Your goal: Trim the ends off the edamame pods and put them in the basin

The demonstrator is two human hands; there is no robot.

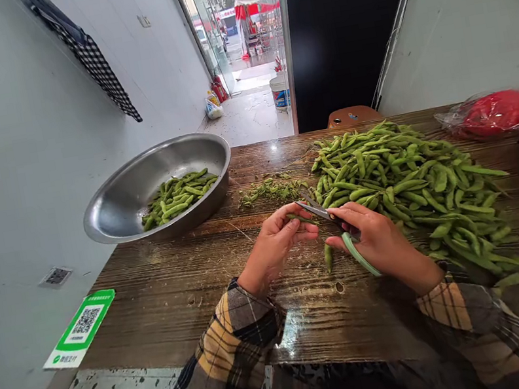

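Note:
My left hand (275, 245) pinches a green soybean pod (299, 217) over the wooden table (166, 290). My right hand (379, 237) is closed round a pair of scissors (327, 215) with pale green handles, and the blades meet the pod's end. A large heap of untrimmed pods (412, 185) lies just right of my hands. One loose pod (328, 256) rests under my right hand. Beyond the scissors sits a small pile of cut tips (271, 189). A steel basin (126, 200) at the table's left holds several pods (178, 198).
A red item in a clear plastic bag (499, 112) lies at the table's far right. A brown stool (350, 116) stands behind the table. A green QR sticker (82, 327) is on the left wall. The doorway beyond opens onto a street.

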